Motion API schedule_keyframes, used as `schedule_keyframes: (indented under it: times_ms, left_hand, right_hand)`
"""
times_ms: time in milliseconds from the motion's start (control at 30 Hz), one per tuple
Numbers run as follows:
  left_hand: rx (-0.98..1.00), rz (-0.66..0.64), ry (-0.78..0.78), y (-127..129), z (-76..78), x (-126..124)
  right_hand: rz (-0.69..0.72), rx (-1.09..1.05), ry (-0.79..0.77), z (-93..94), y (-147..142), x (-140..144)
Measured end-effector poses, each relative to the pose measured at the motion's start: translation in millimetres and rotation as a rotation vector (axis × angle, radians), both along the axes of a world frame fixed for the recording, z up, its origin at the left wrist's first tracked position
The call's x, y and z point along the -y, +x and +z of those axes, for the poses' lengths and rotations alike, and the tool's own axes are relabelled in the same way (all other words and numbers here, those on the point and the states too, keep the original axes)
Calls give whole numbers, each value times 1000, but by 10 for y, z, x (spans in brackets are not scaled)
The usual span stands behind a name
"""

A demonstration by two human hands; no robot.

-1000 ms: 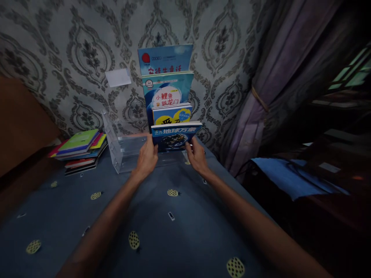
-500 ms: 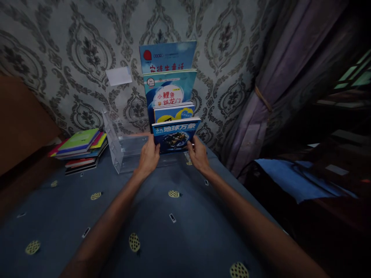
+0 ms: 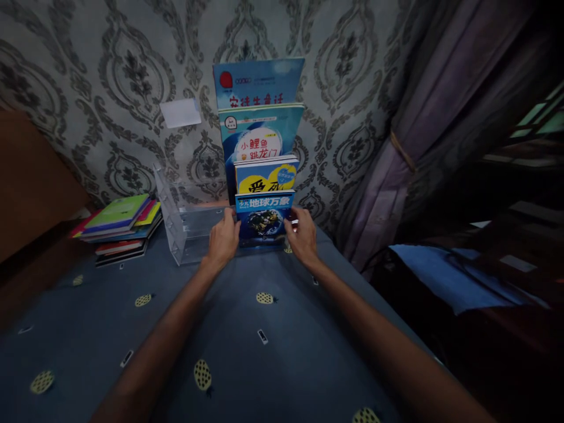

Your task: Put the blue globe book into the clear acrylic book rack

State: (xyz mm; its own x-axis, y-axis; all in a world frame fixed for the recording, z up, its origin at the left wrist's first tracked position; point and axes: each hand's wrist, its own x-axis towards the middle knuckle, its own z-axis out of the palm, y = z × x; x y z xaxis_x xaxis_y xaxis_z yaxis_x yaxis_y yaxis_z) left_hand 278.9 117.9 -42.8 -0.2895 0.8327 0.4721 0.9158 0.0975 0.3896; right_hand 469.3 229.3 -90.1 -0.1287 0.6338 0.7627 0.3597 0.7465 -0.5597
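Note:
A dark blue book with a picture of the Earth (image 3: pixel 264 222) stands upright at the front of a clear plastic tiered rack (image 3: pixel 202 228). My left hand (image 3: pixel 224 238) grips its left edge, with the thumb at the cover's side. On the opposite edge, my right hand (image 3: pixel 302 235) holds it the same way, its fingers partly hidden behind. Behind rise a yellow and blue book (image 3: pixel 267 176), a teal book (image 3: pixel 259 132) and a taller blue book (image 3: pixel 259 82), each stepped higher than the one before it.
Left of the rack lies a stack of colourful books (image 3: pixel 121 226) on the blue pineapple-print cloth (image 3: pixel 238 341). Patterned wallpaper (image 3: pixel 132 76) with a white switch plate or card (image 3: pixel 180 113) is behind. A tied curtain (image 3: pixel 388 188) hangs at the right, above a blue cloth-like item (image 3: pixel 445 276).
Both hands have lowered the Earth book slightly, so more of the yellow and blue book's cover shows above it. The other books keep their places in the rack.

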Motion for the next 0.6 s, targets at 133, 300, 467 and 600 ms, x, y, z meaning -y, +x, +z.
schedule_keyframes:
  times_ms: [133,300,467,600]
  left_hand:
    - [-26,-7,-10,7,-16,3]
    - [-40,-5,-41,18,-7,8]
    - [-51,-13,-45,27,-10,0]
    - [-54,-15,-45,33,-21,-17]
  right_hand:
    - [-4,-18,-11,11,-1,-12]
    - [-18,-39,-40,19,-20,-57]
    - [-2,-52,-44,21,-23,-80]
    - [4,-71,-43,22,-15,-93]
